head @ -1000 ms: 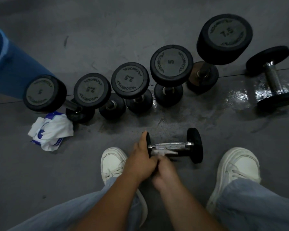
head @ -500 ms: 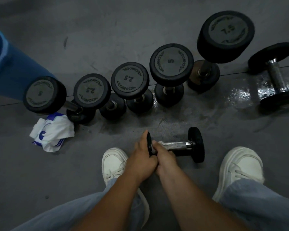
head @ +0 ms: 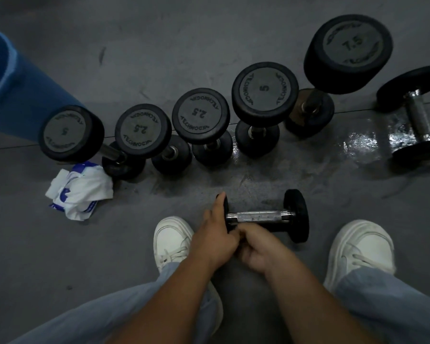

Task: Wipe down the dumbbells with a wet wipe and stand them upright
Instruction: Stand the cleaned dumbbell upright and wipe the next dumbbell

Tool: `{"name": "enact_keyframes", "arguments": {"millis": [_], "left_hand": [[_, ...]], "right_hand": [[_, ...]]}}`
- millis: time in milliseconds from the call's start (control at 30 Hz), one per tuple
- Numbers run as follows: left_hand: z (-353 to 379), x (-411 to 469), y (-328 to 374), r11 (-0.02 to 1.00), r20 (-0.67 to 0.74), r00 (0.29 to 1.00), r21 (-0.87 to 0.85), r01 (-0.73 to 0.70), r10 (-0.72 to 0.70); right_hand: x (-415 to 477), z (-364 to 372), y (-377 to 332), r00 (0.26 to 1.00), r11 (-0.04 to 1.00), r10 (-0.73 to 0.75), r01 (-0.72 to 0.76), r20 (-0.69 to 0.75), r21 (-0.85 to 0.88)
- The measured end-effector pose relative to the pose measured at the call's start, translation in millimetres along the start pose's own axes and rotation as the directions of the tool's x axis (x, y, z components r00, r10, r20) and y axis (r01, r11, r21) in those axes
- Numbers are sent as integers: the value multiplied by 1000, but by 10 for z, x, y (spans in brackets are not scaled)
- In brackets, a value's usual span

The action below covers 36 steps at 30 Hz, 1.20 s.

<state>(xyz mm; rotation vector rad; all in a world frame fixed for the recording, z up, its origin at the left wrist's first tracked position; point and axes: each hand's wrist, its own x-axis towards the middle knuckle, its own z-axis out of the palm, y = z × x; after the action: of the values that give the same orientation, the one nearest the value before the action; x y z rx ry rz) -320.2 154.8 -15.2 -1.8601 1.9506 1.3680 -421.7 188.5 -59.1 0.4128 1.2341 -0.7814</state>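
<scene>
A small dumbbell with a chrome handle lies on its side on the floor between my shoes. My left hand grips its left black end, thumb up over the disc. My right hand is curled just below the handle, touching the left hand; the wet wipe is hidden inside it, if it is there at all. Behind stands a row of several upright black dumbbells, from a 5 at the left to a 7.5 at the right. Another dumbbell lies flat at far right.
A crumpled white and blue wipe packet lies on the floor at the left. A blue rolled mat stands at far left. A wet patch shines on the floor near the lying dumbbell. My white shoes flank the small dumbbell.
My right hand has slid down off the chrome handle to just below it, leaving the handle bare. The white wipe seen a second ago no longer shows. The left hand keeps its grip.
</scene>
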Motion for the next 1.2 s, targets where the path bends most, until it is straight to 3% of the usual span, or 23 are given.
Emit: {"name": "enact_keyframes", "arguments": {"millis": [67,200,333,433,567,633,767,867,933,1200], "left_hand": [[0,8,-4,1000,-2,1000,8,-1,1],[3,5,1,1000,-11,1000,16,-2,2],[7,-5,-11,1000,-9,1000,22,-3,3],[8,13,-20,1000,-22,1000,22,-4,4],[13,27,-8,1000,-39,999,23,-9,10],[11,35,-17,999,-45,999,33,-13,14],[21,31,-23,999,-55,998,27,-17,18],[33,32,-7,1000,-85,996,17,-25,26],[27,35,9,1000,-93,995,20,-15,17],[-1,41,45,1000,-59,998,-25,4,-5]], "right_hand": [[-52,-78,-75,998,999,-15,13,65,38],[-75,-70,-9,994,967,-91,76,-53,-245],[-63,-29,-33,995,966,49,-70,-91,-248],[-116,-37,-138,993,990,115,-116,-16,-85],[-259,-153,-250,969,909,137,-205,203,363],[-233,-204,-175,972,911,135,-197,190,363],[-22,-29,144,999,996,-42,42,-2,78],[5,115,255,976,968,-183,200,-117,150],[-2,142,269,970,952,-214,233,-116,196],[49,315,211,983,876,-181,168,-15,452]]}}
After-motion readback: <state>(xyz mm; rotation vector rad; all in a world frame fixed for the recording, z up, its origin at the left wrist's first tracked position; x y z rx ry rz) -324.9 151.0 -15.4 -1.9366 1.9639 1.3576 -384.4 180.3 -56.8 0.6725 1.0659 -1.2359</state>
